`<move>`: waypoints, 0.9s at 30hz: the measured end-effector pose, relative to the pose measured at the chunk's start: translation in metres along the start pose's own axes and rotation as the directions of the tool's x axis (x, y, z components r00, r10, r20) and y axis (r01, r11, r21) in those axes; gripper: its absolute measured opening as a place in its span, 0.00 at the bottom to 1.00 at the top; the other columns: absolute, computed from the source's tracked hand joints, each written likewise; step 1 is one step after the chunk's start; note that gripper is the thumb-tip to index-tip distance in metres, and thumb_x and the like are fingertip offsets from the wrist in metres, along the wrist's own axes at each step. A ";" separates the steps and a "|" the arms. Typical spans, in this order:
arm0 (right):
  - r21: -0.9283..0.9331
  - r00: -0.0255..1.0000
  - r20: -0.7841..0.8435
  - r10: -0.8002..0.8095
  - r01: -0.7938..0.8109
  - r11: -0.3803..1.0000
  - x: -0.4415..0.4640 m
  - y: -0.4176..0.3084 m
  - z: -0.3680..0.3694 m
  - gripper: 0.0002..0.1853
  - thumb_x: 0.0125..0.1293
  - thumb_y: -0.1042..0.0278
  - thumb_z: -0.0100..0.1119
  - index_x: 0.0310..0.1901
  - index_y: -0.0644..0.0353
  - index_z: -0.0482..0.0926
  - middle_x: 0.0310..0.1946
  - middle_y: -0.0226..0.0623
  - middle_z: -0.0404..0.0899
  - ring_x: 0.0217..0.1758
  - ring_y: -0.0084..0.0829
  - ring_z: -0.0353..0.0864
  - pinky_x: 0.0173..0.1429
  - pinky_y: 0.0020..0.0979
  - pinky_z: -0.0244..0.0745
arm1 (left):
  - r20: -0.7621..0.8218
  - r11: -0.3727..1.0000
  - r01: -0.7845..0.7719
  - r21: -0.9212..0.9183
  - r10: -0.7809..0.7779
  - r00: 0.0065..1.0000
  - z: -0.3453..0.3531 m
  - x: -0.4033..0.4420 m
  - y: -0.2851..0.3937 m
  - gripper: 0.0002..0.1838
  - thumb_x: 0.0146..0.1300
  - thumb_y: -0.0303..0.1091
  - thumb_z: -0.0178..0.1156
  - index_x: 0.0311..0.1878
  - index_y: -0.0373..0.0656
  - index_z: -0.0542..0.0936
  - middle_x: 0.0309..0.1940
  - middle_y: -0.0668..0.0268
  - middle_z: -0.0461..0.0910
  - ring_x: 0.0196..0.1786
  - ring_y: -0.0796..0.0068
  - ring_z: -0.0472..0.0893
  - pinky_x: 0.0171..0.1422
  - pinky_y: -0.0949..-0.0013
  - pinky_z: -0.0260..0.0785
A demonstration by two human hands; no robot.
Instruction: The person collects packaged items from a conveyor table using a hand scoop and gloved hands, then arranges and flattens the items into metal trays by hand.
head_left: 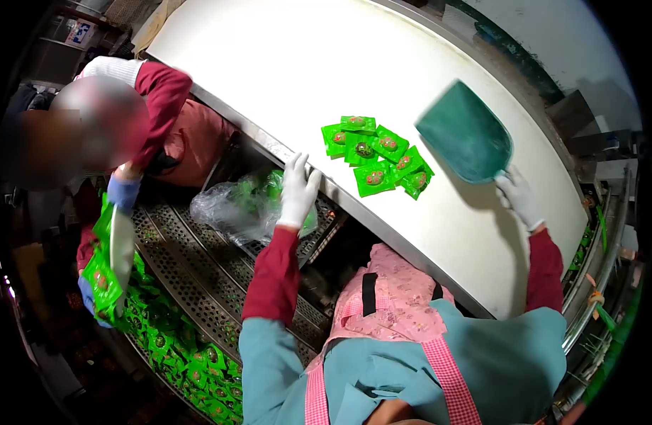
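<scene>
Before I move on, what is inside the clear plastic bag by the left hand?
Green shapes, perhaps packets, show through the bag. Their number cannot be told: the crumpled bag blurs them, and the left hand hides the part behind it.

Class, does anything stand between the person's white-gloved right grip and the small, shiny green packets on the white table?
Yes: the wide dark green scoop, held in that right grip, lies between it and the packets. Between scoop and packets, only bare white table shows.

Bright tabletop (269, 64), black fisheye corners
</scene>
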State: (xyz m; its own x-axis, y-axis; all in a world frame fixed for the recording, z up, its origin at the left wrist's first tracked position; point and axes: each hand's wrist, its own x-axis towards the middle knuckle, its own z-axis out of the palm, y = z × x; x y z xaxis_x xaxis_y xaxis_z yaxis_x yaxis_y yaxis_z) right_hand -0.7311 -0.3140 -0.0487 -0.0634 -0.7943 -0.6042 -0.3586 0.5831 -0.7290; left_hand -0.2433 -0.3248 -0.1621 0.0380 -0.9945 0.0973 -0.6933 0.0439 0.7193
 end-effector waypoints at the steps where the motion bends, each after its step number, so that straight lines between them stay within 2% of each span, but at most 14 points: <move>1: -0.139 0.999 0.001 -0.046 0.046 0.989 -0.001 0.013 -0.033 0.15 0.71 0.60 0.53 0.53 0.59 0.73 0.22 0.23 0.69 0.15 0.13 0.63 0.17 0.19 0.59 | 0.009 1.000 0.001 -0.001 -0.001 1.000 0.020 0.022 0.005 0.28 0.62 0.38 0.64 0.63 0.36 0.72 0.65 0.46 0.67 0.68 0.47 0.67 0.72 0.56 0.61; 3: -0.317 0.967 0.134 0.217 -0.166 0.934 -0.003 0.022 -0.086 0.14 0.68 0.61 0.55 0.51 0.58 0.74 0.22 0.21 0.68 0.17 0.13 0.63 0.18 0.20 0.58 | 0.027 0.997 0.026 0.069 -0.028 0.999 0.050 0.058 0.006 0.33 0.60 0.44 0.66 0.65 0.37 0.71 0.67 0.45 0.65 0.69 0.45 0.65 0.72 0.54 0.61; 4: -0.324 0.966 0.134 0.220 -0.167 0.931 -0.006 0.013 -0.087 0.14 0.68 0.61 0.55 0.51 0.58 0.74 0.22 0.21 0.68 0.17 0.13 0.63 0.18 0.20 0.58 | 0.036 0.990 0.054 0.129 -0.060 0.998 0.066 0.072 0.002 0.36 0.59 0.47 0.67 0.67 0.38 0.70 0.68 0.45 0.64 0.70 0.44 0.64 0.72 0.54 0.61; 5: -0.313 0.931 0.233 0.282 -0.204 0.928 -0.011 0.004 -0.080 0.15 0.69 0.62 0.54 0.52 0.59 0.74 0.21 0.22 0.68 0.16 0.13 0.63 0.18 0.20 0.58 | 0.073 0.981 0.125 0.150 -0.137 0.988 0.079 0.087 -0.005 0.43 0.55 0.59 0.67 0.71 0.50 0.68 0.72 0.48 0.60 0.73 0.42 0.60 0.74 0.44 0.57; 6: -0.312 0.876 0.329 0.354 -0.253 0.916 -0.013 -0.006 -0.072 0.15 0.69 0.63 0.54 0.53 0.60 0.74 0.21 0.22 0.69 0.16 0.14 0.63 0.18 0.20 0.58 | 0.067 0.981 0.128 0.146 -0.139 0.988 0.090 0.094 0.002 0.43 0.55 0.59 0.67 0.71 0.50 0.68 0.72 0.48 0.60 0.73 0.42 0.60 0.74 0.44 0.57; 8: -0.267 0.867 0.402 0.294 -0.196 0.944 0.001 -0.003 -0.025 0.11 0.69 0.62 0.53 0.49 0.58 0.74 0.20 0.22 0.68 0.15 0.14 0.63 0.17 0.20 0.58 | 0.241 0.896 0.244 0.370 -0.346 0.907 0.108 0.103 0.022 0.45 0.50 0.70 0.64 0.72 0.65 0.67 0.75 0.55 0.58 0.75 0.40 0.56 0.72 0.31 0.51; 10: -0.152 0.833 0.526 0.171 -0.106 0.983 0.021 -0.004 0.034 0.09 0.72 0.60 0.52 0.42 0.56 0.70 0.18 0.21 0.66 0.12 0.14 0.60 0.16 0.22 0.56 | 0.270 0.888 0.181 0.422 -0.313 0.910 0.129 0.097 0.032 0.46 0.47 0.75 0.62 0.71 0.73 0.67 0.76 0.60 0.57 0.76 0.39 0.53 0.70 0.23 0.47; 12: -0.097 0.848 0.530 0.021 0.036 0.995 0.050 0.018 0.101 0.11 0.73 0.59 0.52 0.39 0.56 0.67 0.18 0.23 0.67 0.11 0.16 0.60 0.15 0.23 0.56 | 0.333 0.902 0.135 0.410 -0.286 0.899 0.127 0.088 0.045 0.41 0.49 0.69 0.64 0.68 0.69 0.71 0.72 0.62 0.63 0.74 0.47 0.59 0.70 0.30 0.53; 13: 0.058 0.841 0.532 0.100 -0.154 0.986 0.057 0.015 0.135 0.11 0.73 0.59 0.51 0.40 0.57 0.66 0.20 0.25 0.68 0.11 0.17 0.61 0.14 0.24 0.57 | 0.325 0.904 0.122 0.409 -0.270 0.906 0.126 0.085 0.042 0.40 0.50 0.67 0.64 0.68 0.68 0.71 0.71 0.64 0.64 0.73 0.49 0.60 0.70 0.34 0.56; 15: 0.102 0.870 0.476 0.129 -0.200 0.975 0.058 0.014 0.178 0.09 0.74 0.61 0.49 0.42 0.57 0.65 0.22 0.28 0.69 0.12 0.18 0.63 0.13 0.25 0.58 | 0.314 0.897 0.082 0.435 -0.236 0.919 0.112 0.082 0.045 0.35 0.54 0.60 0.63 0.67 0.66 0.73 0.68 0.68 0.67 0.70 0.53 0.64 0.67 0.43 0.63; 18: 0.266 0.913 0.406 -0.028 -0.088 0.960 0.057 0.025 0.209 0.11 0.73 0.60 0.50 0.44 0.58 0.65 0.22 0.29 0.70 0.13 0.19 0.64 0.15 0.25 0.60 | 0.310 0.866 -0.041 0.499 -0.135 0.941 0.102 0.070 0.035 0.32 0.56 0.58 0.61 0.65 0.65 0.75 0.68 0.69 0.67 0.69 0.53 0.65 0.66 0.43 0.63; 23: 0.262 0.941 0.319 -0.110 0.024 0.965 0.025 0.035 0.227 0.09 0.72 0.63 0.51 0.44 0.58 0.67 0.22 0.28 0.69 0.14 0.18 0.63 0.17 0.24 0.60 | 0.348 0.882 -0.083 0.464 -0.096 0.933 0.087 0.029 0.046 0.32 0.58 0.58 0.59 0.65 0.58 0.75 0.69 0.66 0.67 0.71 0.45 0.63 0.69 0.43 0.62; 25: 0.286 0.930 0.351 -0.107 0.003 0.958 0.001 0.036 0.216 0.07 0.72 0.65 0.50 0.44 0.58 0.68 0.21 0.26 0.68 0.14 0.17 0.62 0.17 0.23 0.59 | 0.334 0.876 -0.135 0.464 -0.032 0.942 0.074 0.012 0.068 0.26 0.57 0.56 0.60 0.59 0.62 0.78 0.66 0.71 0.69 0.71 0.48 0.60 0.64 0.35 0.57; 27: 0.284 0.928 0.353 -0.115 0.011 0.959 -0.005 0.032 0.196 0.06 0.72 0.66 0.49 0.45 0.56 0.68 0.21 0.24 0.67 0.14 0.16 0.60 0.17 0.22 0.58 | 0.299 0.912 -0.080 0.403 -0.048 0.953 0.064 0.008 0.097 0.20 0.57 0.51 0.58 0.53 0.65 0.81 0.65 0.72 0.70 0.70 0.45 0.59 0.63 0.31 0.55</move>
State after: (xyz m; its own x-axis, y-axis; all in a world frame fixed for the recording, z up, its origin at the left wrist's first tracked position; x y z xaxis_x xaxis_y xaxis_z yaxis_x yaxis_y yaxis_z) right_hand -0.5594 -0.2581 -0.1318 0.3114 -0.7445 -0.5905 -0.0799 0.5987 -0.7970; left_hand -0.3566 -0.3348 -0.1359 -0.1454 -0.9783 -0.1477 -0.9252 0.0816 0.3706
